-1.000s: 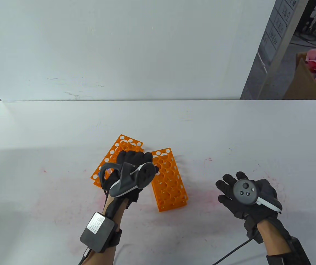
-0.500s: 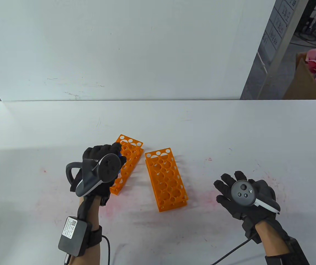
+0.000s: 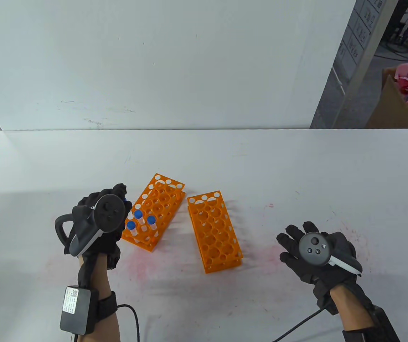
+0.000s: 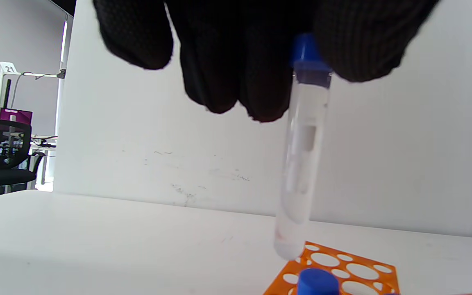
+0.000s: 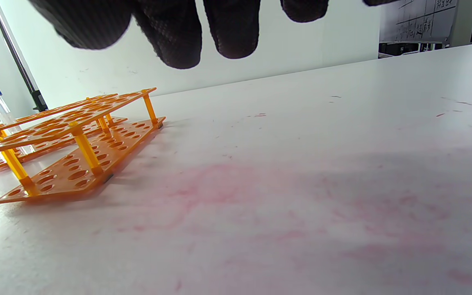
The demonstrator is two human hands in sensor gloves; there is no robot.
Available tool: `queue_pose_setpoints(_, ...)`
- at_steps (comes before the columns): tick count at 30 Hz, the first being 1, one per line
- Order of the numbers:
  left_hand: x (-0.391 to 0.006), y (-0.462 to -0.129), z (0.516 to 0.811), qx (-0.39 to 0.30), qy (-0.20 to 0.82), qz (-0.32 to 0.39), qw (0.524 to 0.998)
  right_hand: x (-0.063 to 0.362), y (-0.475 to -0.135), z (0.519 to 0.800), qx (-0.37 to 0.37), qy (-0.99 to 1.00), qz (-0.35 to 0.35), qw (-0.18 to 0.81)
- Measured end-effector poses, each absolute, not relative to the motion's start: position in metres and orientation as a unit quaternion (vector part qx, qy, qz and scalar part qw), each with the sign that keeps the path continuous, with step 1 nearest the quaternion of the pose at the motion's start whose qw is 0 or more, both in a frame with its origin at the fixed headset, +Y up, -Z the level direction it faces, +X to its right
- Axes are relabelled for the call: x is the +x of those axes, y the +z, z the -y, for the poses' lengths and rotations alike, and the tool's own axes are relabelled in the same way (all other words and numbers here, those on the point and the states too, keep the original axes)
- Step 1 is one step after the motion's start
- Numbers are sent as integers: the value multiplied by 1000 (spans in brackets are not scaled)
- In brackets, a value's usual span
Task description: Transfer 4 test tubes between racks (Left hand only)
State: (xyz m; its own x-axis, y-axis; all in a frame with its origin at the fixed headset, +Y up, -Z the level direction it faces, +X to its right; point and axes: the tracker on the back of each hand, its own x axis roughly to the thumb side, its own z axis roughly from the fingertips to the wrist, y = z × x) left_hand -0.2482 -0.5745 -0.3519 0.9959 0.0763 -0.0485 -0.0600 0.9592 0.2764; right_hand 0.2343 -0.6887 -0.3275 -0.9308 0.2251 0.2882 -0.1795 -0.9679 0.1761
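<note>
Two orange racks lie mid-table. The left rack [image 3: 159, 203] holds three blue-capped test tubes [image 3: 138, 215] at its near end. The right rack [image 3: 213, 231] has no tubes in it and also shows in the right wrist view [image 5: 72, 139]. My left hand [image 3: 117, 194] is just left of the left rack and pinches a clear blue-capped tube [image 4: 303, 155] by its cap. The tube hangs upright, its tip above the rack's corner [image 4: 342, 268]. My right hand [image 3: 298, 242] lies open with fingers spread, right of the right rack, holding nothing.
A white wall panel [image 3: 154, 64] stands along the table's far edge. Pink stains [image 3: 271, 254] mark the white table between the right rack and the right hand. A cardboard box [image 3: 399, 103] with coloured scraps sits off the table at the far right.
My left hand has moved left from over the two racks to beside the left rack, carrying a tube. The three tubes in the left rack are now uncovered. The right hand barely moved.
</note>
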Motion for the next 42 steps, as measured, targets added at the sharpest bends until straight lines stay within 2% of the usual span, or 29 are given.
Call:
queue_pose_setpoints(15,-263,-368,608,59,26,-56,996,232,-328,691,161,978,-82,102)
queue_pose_setpoints(23,-265,-374,623,34,23,-60,997,231,-328,691,166,977,-78,106)
queue_pose_setpoints(31,-261,-377,628,39,26,-56,997,231,-328,692,168,977,-83,106)
queue_pose_setpoints(42,-264,-386,654,-18,29,-59,998,230,-328,693,171,976,-88,107)
